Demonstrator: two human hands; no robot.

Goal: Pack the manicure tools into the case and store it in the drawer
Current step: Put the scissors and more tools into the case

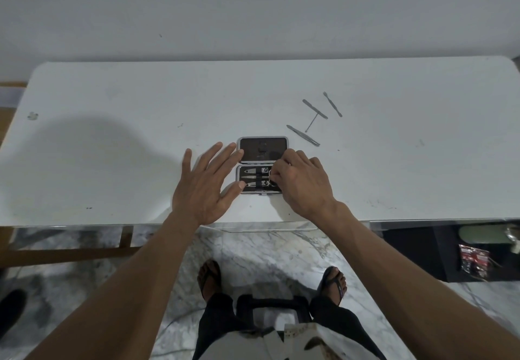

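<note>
Your spread left hand (pixel 204 188) steadies the half-filled case (pixel 260 165) while your right hand (pixel 302 182) pinches scissors (pixel 271 178) into it; four tools (pixel 315 118) wait beyond your right hand.

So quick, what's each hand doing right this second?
Left hand: open, fingers spread, steadying the left edge of the manicure case.
Right hand: fingers curled over the case's right end; what it grips cannot be told.
</note>
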